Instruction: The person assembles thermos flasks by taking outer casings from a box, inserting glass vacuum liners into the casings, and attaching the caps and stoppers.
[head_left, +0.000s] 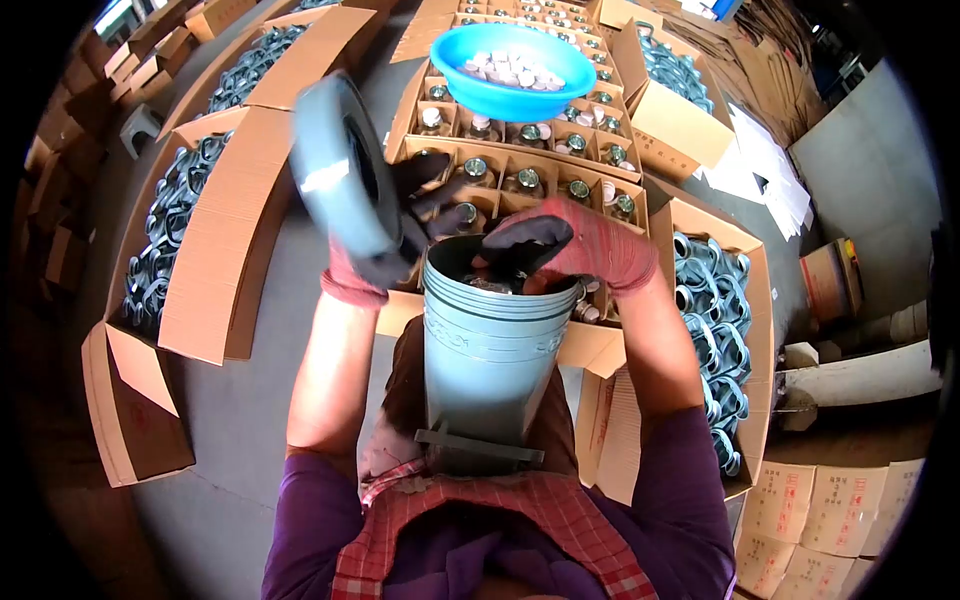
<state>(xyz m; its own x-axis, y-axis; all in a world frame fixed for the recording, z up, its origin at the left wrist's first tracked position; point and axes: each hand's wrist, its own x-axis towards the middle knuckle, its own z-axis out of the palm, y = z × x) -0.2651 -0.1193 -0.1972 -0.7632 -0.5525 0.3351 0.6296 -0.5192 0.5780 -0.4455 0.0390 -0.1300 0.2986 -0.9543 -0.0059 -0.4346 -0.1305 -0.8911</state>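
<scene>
A tall blue-grey bucket [490, 375] stands upright between my knees, its mouth facing up and a dark strap-like bar [480, 447] across its lower side. My right hand [585, 245], in a red glove with a dark palm, curls down into the mouth. Small shiny pieces show beneath its fingers, too shaded to name. To the left, above the bucket's rim, a round blue-grey lid [345, 190] is raised on edge and slightly smeared by motion. My gloved left hand [395, 225] supports it from behind and below, with several dark fingers sticking out past it.
Cartons of capped glass bottles [528, 182] stretch away in front. A blue basin [510, 95] of white caps rests on them. Boxes of grey-blue looped parts stand at the left [165, 230] and right [715, 340]. White sheets [765, 175] lie on the floor at right.
</scene>
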